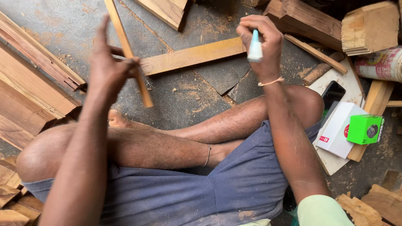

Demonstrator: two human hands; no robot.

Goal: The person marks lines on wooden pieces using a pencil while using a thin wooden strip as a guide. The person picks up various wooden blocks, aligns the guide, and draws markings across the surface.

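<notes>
I sit cross-legged on a dusty grey floor. My left hand (109, 67) grips a thin, long wooden strip (127, 50) that slants from the top edge down toward my knee. My right hand (260, 42) is raised at the upper middle and closed around a small pale blue and white tube (254, 47), its body pointing downward out of my fist. A flat wooden plank (192, 55) lies on the floor between the two hands, under neither of them.
Stacked wooden boards (29, 88) lie at the left. Wood blocks (368, 27) and offcuts crowd the upper right. At the right sit a dark phone (333, 95), a white box (337, 129), a green box (365, 129) and a printed roll (383, 65). Sawdust covers the floor.
</notes>
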